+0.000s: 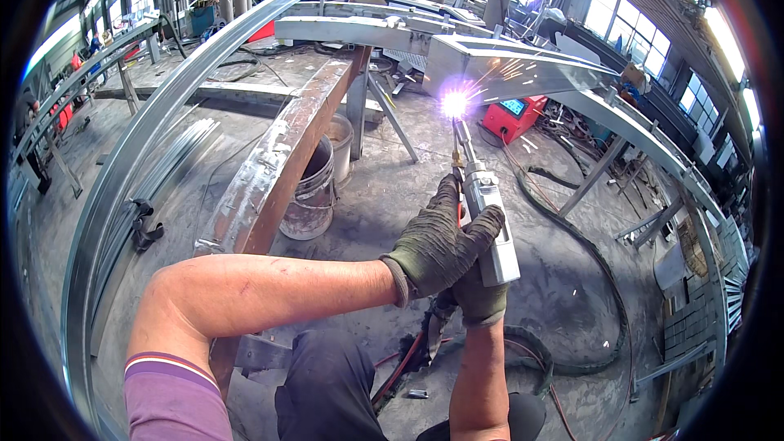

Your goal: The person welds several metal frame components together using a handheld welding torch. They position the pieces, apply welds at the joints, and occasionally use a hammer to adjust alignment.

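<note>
Grey floor (384, 192) fills a big, busy shop with windows (641, 24) at the back right. On the far left, a long silver rail (102, 192) goes from low in front to high at the back. Next to it, thin rods (175, 147) lie on the floor in a bunch. Then a brown beam (286, 139) slants up, with pale smears on its top. Two dirty buckets (306, 212) stand just right of it, one behind the other.

Near the middle is the left hand (441, 237), in a dark green glove. It is wrapped around the side of a silver torch (498, 241), with one finger stretched toward the front. The torch points up and away. At its tip is a very bright purple-white light (454, 103), so I cannot tell if the tip touches the metal box (523, 73) there. Orange sparks (510, 69) fly up to the right. The right hand (480, 300), gloved too, grips the torch from below at its back end, with most fingers hidden.

Past the light, a red machine (527, 118) sits under the box. On the right, a black hose (584, 245) curls over the floor.
</note>
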Demonstrator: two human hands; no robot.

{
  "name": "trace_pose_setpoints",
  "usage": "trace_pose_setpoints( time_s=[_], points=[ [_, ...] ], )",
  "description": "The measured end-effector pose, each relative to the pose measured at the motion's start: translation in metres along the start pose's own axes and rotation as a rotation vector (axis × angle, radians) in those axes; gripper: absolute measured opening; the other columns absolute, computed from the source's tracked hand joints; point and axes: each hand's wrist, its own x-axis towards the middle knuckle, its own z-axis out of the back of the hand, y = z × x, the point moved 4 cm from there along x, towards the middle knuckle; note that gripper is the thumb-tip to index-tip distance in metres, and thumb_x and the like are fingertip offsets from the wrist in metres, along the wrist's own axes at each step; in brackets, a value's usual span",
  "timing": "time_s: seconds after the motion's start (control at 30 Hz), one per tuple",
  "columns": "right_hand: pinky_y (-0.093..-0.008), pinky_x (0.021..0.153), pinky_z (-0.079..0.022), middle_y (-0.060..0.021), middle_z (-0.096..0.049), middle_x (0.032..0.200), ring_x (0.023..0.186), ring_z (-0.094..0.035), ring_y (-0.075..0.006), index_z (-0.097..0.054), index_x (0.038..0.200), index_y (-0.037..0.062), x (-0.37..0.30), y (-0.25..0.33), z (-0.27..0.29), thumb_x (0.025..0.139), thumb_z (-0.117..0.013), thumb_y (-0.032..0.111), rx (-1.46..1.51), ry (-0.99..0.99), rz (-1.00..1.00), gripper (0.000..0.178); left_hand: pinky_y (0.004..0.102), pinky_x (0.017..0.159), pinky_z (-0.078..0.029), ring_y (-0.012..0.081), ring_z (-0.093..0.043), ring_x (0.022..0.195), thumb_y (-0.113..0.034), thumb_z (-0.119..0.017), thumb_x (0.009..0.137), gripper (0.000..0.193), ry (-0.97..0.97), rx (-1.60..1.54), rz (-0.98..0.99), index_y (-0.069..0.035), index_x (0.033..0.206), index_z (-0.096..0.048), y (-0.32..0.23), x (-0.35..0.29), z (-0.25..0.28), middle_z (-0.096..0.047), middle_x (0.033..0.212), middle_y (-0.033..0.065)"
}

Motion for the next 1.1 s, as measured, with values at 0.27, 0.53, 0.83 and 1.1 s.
trace_pose_setpoints(
  time_s=[0.27, 0.53, 0.83, 1.1],
  points=[
    [-0.0364, 0.063, -0.057, -0.0079, -0.077, 0.081, 0.072, -0.076, -0.0194, -0.077, 0.103, 0.0040, 0.000, 0.000, 0.001, 0.100, -0.072, 0.019, 0.012, 0.005, -0.020, 0.016, 0.0439, 0.112, -0.051, 0.0294, -0.063, 0.131, -0.041, -0.064, 0.109, 0.067, 0.001, 0.027, 0.007, 0.001, 0.155, -0.039, 0.002, 0.002, -0.001, -0.062, 0.139, 0.0232],
    [-0.0373, 0.059, -0.055, -0.0079, -0.074, 0.077, 0.067, -0.074, -0.0201, -0.076, 0.100, 0.0052, 0.000, -0.007, -0.001, 0.099, -0.073, 0.017, -0.026, 0.028, 0.009, 0.013, 0.0443, 0.111, -0.051, 0.0281, -0.063, 0.129, -0.039, -0.066, 0.108, 0.066, -0.020, -0.025, -0.017, 0.001, 0.154, -0.040, 0.004, 0.003, 0.000, -0.062, 0.137, 0.0217],
    [-0.0372, 0.061, -0.056, -0.0090, -0.075, 0.078, 0.070, -0.077, -0.0250, -0.077, 0.101, 0.0072, 0.001, 0.002, 0.001, 0.101, -0.072, 0.023, -0.030, 0.040, 0.029, 0.017, 0.0447, 0.112, -0.050, 0.0287, -0.061, 0.129, -0.041, -0.066, 0.109, 0.066, 0.002, -0.007, 0.013, 0.001, 0.153, -0.041, 0.004, 0.003, -0.001, -0.061, 0.136, 0.0221],
    [-0.0373, 0.064, -0.057, -0.0100, -0.076, 0.082, 0.071, -0.077, -0.0237, -0.077, 0.104, 0.0047, 0.001, -0.001, 0.000, 0.101, -0.072, 0.018, -0.001, -0.011, -0.010, 0.015, 0.0440, 0.110, -0.051, 0.0285, -0.063, 0.126, -0.040, -0.066, 0.108, 0.065, -0.010, -0.006, 0.010, 0.001, 0.153, -0.041, -0.001, 0.002, 0.000, -0.063, 0.134, 0.0215]
  ],
)
